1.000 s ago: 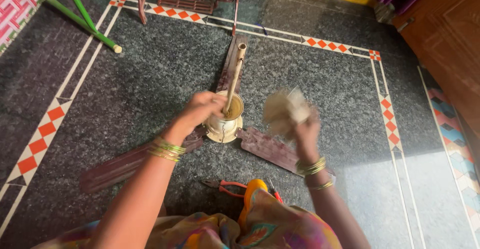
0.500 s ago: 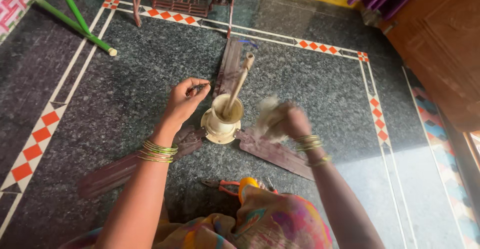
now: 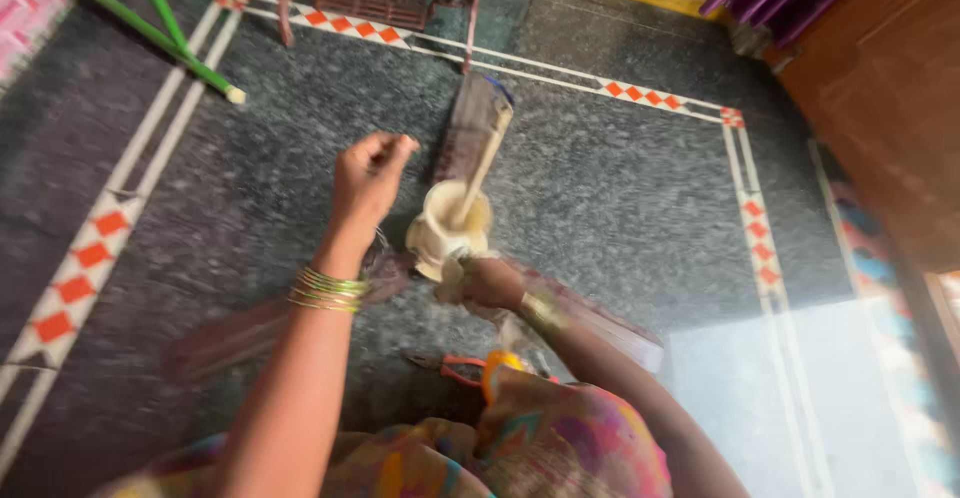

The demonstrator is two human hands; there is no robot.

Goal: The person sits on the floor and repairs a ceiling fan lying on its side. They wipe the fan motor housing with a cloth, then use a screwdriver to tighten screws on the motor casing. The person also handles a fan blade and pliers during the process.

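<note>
While the left hand point(image 3: 368, 173) hovers loosely curled, holding nothing, above the dark speckled floor point(image 3: 620, 188), the right hand point(image 3: 487, 283) grips the base of a cream pot point(image 3: 447, 226) holding a slanted stick point(image 3: 482, 166).

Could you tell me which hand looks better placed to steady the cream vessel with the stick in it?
The right hand: it sits low against the near side of the cream vessel. The left hand is raised beside it, fingers loosely curled, clear of the stick.
</note>
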